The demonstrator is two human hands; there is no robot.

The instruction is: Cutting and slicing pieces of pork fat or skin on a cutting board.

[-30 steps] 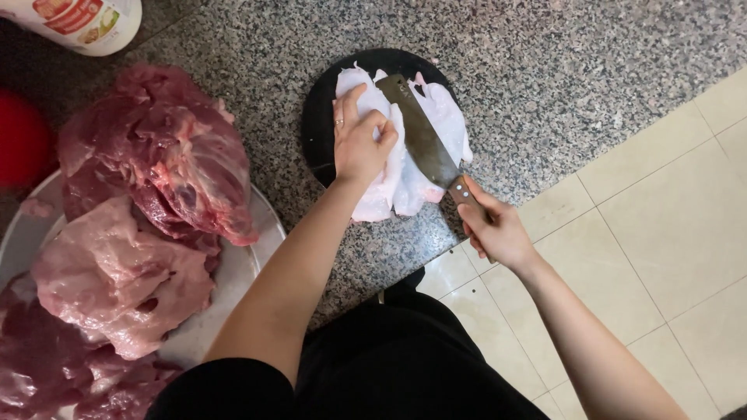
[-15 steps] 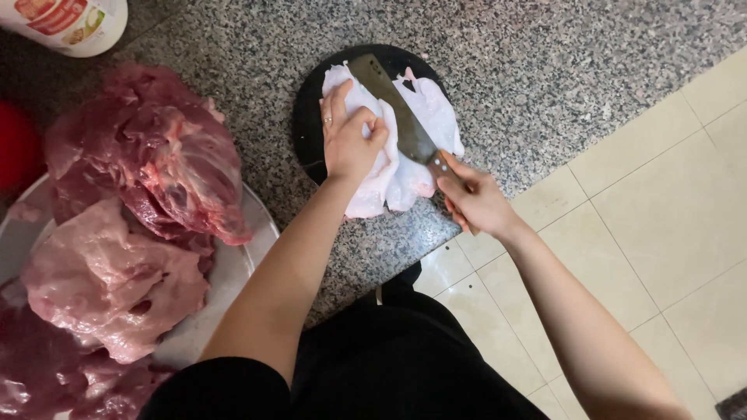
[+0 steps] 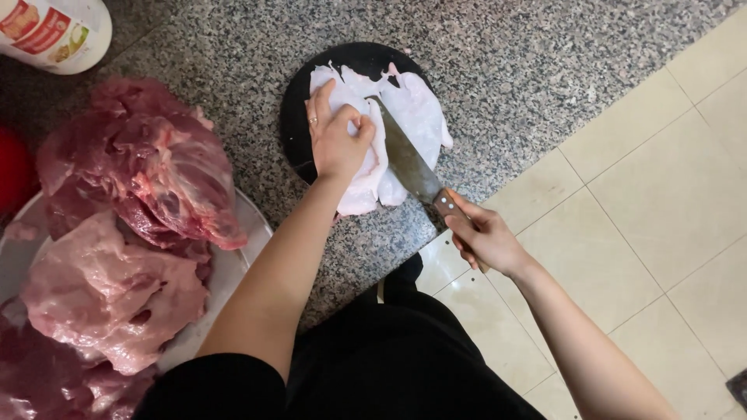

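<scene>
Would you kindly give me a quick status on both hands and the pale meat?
Left hand pressing pale meat onto round black board. Right hand gripping knife, blade in the meat. Nothing obstructing.

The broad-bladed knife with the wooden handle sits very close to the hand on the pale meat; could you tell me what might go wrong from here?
1. The left hand presses the pale white slab of meat right beside the broad steel knife blade; a slip could cut the fingers.
2. The meat looks wet, so it may slide on the round black cutting board.
3. The right hand grips the wooden handle beyond the speckled granite counter's edge, which may weaken control.
</scene>
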